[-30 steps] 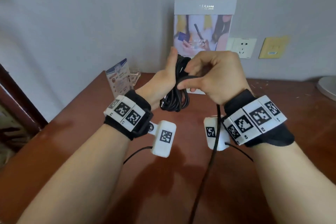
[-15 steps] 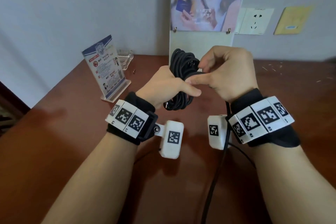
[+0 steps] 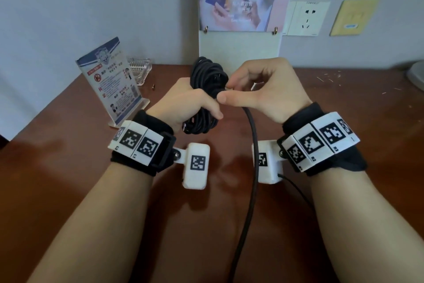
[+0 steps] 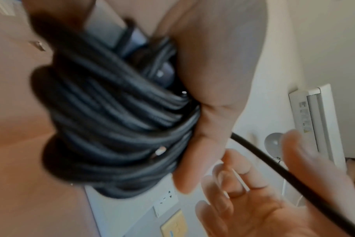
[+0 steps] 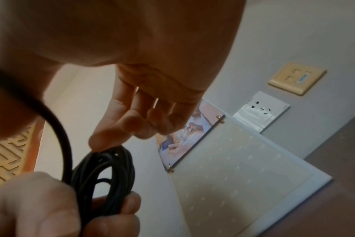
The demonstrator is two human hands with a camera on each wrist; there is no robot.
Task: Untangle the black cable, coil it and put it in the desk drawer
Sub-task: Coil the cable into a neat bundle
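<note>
The black cable (image 3: 207, 76) is mostly wound into a thick coil held upright above the brown desk (image 3: 68, 168). My left hand (image 3: 192, 101) grips the coil round its middle, thumb across the front; the left wrist view shows the bundle (image 4: 116, 115) against the palm. My right hand (image 3: 226, 92) sits at the coil's right side and pinches the loose strand between thumb and forefinger. That strand (image 3: 252, 145) hangs down toward me and leaves the bottom of the head view. In the right wrist view a fingertip (image 5: 103, 141) touches the coil's top (image 5: 103, 173). No drawer is in view.
A blue-and-white sign stand (image 3: 112, 80) and a glass dish (image 3: 140, 69) sit at the back left of the desk. A white board with a poster (image 3: 241, 46) leans on the wall behind the hands. A wall socket (image 3: 306, 18) and a yellow plate (image 3: 353, 17) are to its right.
The right hand has come off the front of the coil to its right side, still on the strand. The left thumb has closed over the coil. The view has moved closer.
</note>
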